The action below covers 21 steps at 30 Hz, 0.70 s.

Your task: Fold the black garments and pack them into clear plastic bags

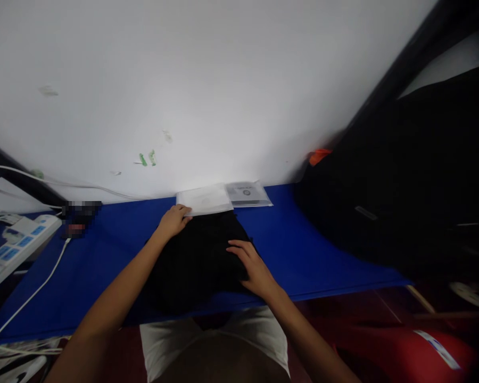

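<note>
A black folded cloth (199, 260), too dark to show what kind of garment it is, lies on the blue-covered table (303, 244) in front of me. My left hand (174, 221) rests at its far left corner, fingertips against the near edge of a white translucent bag (205, 200). My right hand (256, 268) lies on the cloth's right side, fingers stretched out and a little apart. Neither hand grips anything that I can see. Partly under the white bag's right edge is a second clear bag (248, 194) with a dark printed mark.
A white power strip (19, 247) and white cables (35, 303) are on the left, beside a blurred-out dark object (80, 218). A large black bag-like shape (395, 175) stands on the right. Behind the table rises a white wall (223, 90). Something red (407, 351) sits low at right.
</note>
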### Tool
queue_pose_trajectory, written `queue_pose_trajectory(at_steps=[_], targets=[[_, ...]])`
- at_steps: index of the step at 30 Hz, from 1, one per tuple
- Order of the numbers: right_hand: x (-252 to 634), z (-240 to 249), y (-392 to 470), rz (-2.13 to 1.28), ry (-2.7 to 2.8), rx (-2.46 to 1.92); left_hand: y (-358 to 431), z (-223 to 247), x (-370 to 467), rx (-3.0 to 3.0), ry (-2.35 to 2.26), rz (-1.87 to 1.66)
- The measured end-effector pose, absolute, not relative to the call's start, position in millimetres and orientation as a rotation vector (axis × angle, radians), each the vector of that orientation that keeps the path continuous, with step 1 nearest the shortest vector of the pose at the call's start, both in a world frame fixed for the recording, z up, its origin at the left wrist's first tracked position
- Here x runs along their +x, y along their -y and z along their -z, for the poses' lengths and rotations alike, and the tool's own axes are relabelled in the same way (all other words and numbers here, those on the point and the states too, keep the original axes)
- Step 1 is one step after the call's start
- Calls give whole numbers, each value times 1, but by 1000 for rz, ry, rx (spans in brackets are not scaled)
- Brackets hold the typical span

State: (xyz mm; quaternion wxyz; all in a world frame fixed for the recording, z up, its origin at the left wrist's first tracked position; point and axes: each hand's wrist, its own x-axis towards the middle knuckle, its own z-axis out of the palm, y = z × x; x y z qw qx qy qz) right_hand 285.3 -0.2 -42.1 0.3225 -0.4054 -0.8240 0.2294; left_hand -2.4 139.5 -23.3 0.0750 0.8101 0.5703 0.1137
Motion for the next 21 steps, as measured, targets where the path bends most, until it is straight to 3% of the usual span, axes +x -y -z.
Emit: queue_pose_trajectory(at_steps=[12,16,18,21], targets=[[287,47,-1,-593,2151,-1042,-115,9,15,2448,-1881,-391],[288,52,-2,-566,2126,-1021,-66,1,54,2394,-1374,-763],[289,55,-2,-548,2106,-985,-39,0,76,2301,-1067,-742],[290,58,-3,-548,2078,-944,-16,4,96,2226,-974,-634]])
